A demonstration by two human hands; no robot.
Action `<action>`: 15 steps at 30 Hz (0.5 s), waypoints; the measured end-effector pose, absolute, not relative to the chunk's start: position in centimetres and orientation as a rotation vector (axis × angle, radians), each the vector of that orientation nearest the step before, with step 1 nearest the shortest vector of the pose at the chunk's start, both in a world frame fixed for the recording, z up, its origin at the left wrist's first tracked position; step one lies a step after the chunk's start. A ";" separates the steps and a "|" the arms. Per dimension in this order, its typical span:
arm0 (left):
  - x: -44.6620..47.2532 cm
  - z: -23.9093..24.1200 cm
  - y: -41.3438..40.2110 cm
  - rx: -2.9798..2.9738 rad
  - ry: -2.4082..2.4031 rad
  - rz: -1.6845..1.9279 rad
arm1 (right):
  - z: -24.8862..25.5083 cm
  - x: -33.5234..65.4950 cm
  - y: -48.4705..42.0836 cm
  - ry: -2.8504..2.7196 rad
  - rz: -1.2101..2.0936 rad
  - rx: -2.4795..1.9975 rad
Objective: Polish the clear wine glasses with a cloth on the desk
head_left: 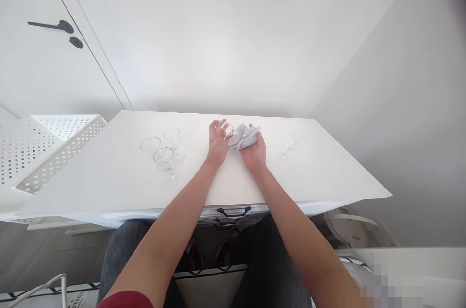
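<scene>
A clear stemmed glass [226,128] lies sideways between my hands, over the middle of the white tabletop. My left hand [217,140] is closed around its bowl, with the rim towards the left. A light grey cloth [244,137] is bunched in my right hand [256,150], wrapped about the stem and foot end of the glass, which it hides. To the left stand three more stemmed glasses, a front one [163,155], a left one [150,144] and a back one [171,136]. Another clear glass [292,143] is faintly visible at the right, apart from my hands.
The white cabinet top [233,186] ends at a white wall behind. Black drawer handles [234,212] stick out at its front, close to my legs. A perforated white rack [61,152] stands at the left, near a door with a black handle [51,25].
</scene>
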State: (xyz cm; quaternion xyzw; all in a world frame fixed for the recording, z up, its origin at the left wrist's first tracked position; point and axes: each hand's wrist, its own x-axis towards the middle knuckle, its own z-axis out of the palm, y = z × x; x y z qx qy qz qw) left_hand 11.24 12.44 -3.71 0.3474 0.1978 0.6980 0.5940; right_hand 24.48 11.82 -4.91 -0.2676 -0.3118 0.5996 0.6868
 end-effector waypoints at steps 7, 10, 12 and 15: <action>11.8 -3.3 12.2 0.951 0.369 1.499 | -5.8 24.7 12.5 -0.603 1.286 -0.816; 11.6 -3.4 12.3 0.922 0.367 1.529 | -6.2 24.3 12.6 -0.623 1.291 -0.979; 11.5 -3.6 12.4 0.888 0.404 1.542 | -6.2 24.1 12.3 -0.712 1.200 -1.094; 11.3 -3.8 12.6 0.820 0.445 1.546 | -5.9 24.0 11.7 -0.902 0.957 -1.123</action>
